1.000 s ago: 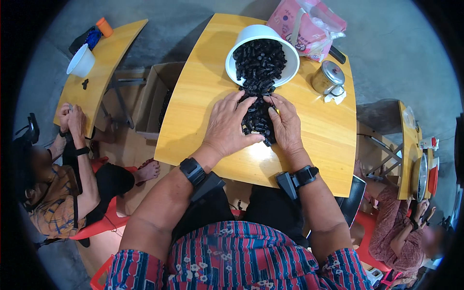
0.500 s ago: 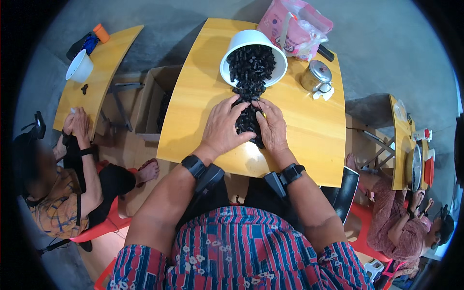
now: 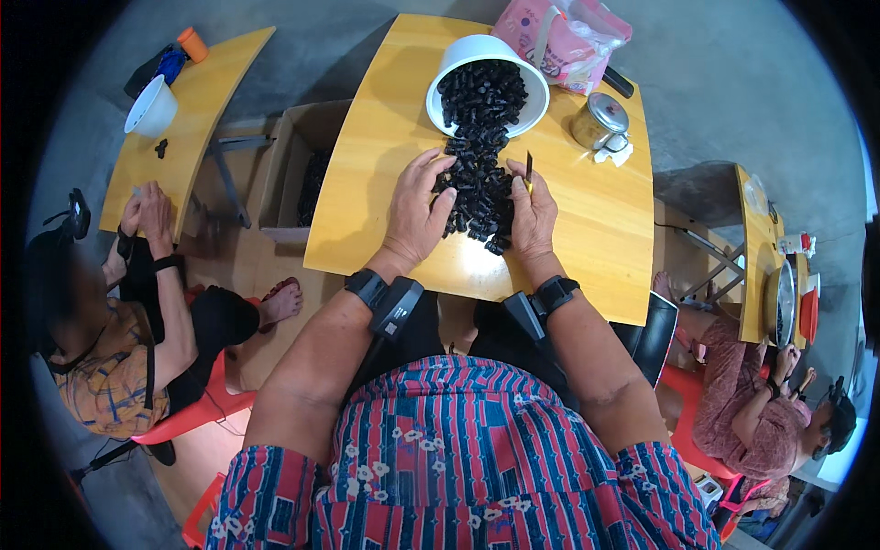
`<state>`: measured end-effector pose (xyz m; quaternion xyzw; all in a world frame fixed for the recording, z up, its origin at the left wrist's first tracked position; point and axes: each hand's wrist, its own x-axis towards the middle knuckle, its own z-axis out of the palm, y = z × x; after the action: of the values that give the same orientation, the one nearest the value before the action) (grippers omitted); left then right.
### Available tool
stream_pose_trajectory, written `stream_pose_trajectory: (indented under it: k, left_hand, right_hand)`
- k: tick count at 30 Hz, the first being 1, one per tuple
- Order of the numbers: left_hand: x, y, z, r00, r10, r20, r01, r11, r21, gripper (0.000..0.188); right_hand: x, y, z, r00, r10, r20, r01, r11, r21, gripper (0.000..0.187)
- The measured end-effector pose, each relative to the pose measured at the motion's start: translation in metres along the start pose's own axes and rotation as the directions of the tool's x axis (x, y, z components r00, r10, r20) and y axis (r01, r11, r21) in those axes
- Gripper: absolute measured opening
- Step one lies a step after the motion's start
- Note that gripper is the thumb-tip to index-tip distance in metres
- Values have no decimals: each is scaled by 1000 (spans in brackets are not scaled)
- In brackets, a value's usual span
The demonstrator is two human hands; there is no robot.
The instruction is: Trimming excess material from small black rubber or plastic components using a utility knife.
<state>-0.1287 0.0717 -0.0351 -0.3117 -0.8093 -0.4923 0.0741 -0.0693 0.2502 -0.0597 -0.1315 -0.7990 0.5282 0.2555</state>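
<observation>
Small black plastic-looking pieces [image 3: 475,197] spill in a heap from a white tub [image 3: 537,108] tipped toward me on the yellow table. My left hand [image 3: 414,215] lies along the heap's left side, fingers spread and thumb touching its edge, holding nothing. At the heap's right side, my right hand [image 3: 534,220] grips a small knife [image 3: 529,169]. Its thin dark blade points away from me, and a bit of yellow handle shows between thumb and fingers. The exact shape of the pieces is too small to make out.
Behind the tub stands a pink bag [image 3: 564,46]. A lidded metal mug [image 3: 600,124] sits on tissue at the right. An open cardboard box [image 3: 286,174] stands left of my table [image 3: 367,147]. Two people sit at side tables, one left, one right.
My hands have moved apart from over the heap to its two sides. The black pieces lie spread wider near me, and the knife blade now shows in my right hand.
</observation>
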Motion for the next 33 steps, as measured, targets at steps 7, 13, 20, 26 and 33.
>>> stream_pose_trajectory:
  k: [7,13,20,26,33]
  left_hand:
    - [-13,-2,-6,996,-14,-91,19,998,59,37]
    - [-29,4,-9,997,0,-77,7,996,86,39]
    - [-36,9,-9,998,17,-57,-13,998,61,37]
    - [-35,16,-7,994,109,-19,-105,981,163,29]
    - [-37,12,-3,992,122,12,-123,988,89,15]
  right_hand:
    - [-3,-20,-4,980,191,-48,-165,930,327,32]
    - [-7,-25,-13,943,315,-107,-227,844,486,29]
    - [-42,-19,-33,930,362,-65,-265,781,565,28]
    - [-46,-20,-38,926,377,-28,-304,785,540,28]
    - [-43,-19,-33,931,364,-42,-260,737,624,26]
